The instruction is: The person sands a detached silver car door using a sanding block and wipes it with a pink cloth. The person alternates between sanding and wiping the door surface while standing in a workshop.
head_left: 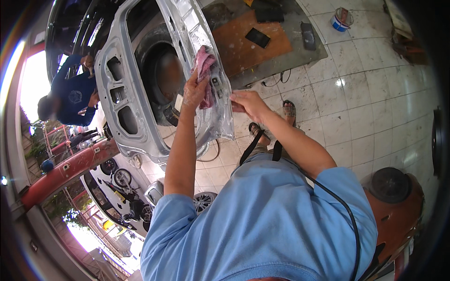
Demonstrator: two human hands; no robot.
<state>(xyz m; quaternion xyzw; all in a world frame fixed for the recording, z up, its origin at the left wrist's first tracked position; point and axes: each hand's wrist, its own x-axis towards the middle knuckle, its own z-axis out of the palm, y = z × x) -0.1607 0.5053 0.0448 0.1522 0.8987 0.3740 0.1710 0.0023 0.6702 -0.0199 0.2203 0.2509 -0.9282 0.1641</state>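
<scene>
Silver-grey metal car door shell (137, 100), at eleven o'clock from the wearer of the light-blue short-sleeved shirt (276, 220). Its inner panel is pierced by rounded dark cut-outs beside a long window opening, through which a black rubber tyre (144, 79) shows; the edge at three o'clock is glossy and smeared whitish. The left hand (194, 91) bunches a crumpled pink cloth (205, 64) between its fingers, on that edge. The right hand (251, 104) meets the same edge, fingers close together; I cannot tell whether they grip it. Markings: a pale round emblem (75, 96) on a co-worker's dark-blue shirt (68, 84), at ten o'clock, too small to read; a blue-and-white round tin (341, 23), at one o'clock.
</scene>
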